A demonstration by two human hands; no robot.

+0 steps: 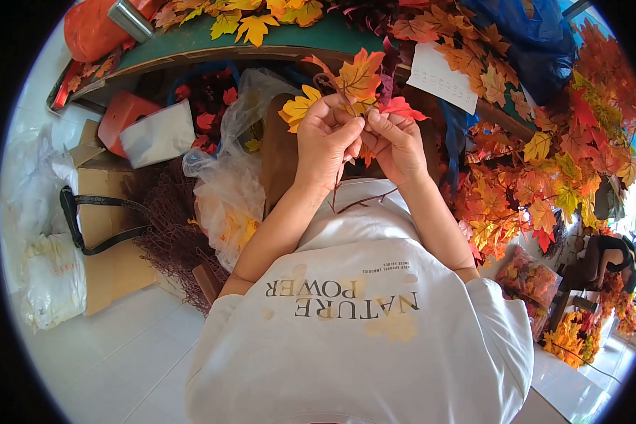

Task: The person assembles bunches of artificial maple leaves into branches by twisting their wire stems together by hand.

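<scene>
Close together in front of my chest, both hands pinch at an artificial maple branch. My left hand (324, 145) is closed, thumb against fingers, just under an orange leaf (360, 76) and beside a yellow leaf (300, 108). Thumb and fingertips of my right hand (401, 147) meet the left ones, with a red leaf (405, 108) showing behind them. Thin brown stems (364, 204) hang below the hands toward my lap. The exact spot between the fingertips is mostly hidden.
Ahead runs a green-topped table (184, 46) with loose maple leaves (255, 28) and a sheet of paper (442, 78). Leafy branches (537, 184) crowd the right. At left are a clear plastic bag (226, 180), a bundle of brown stems (173, 219) and a cardboard box (113, 219).
</scene>
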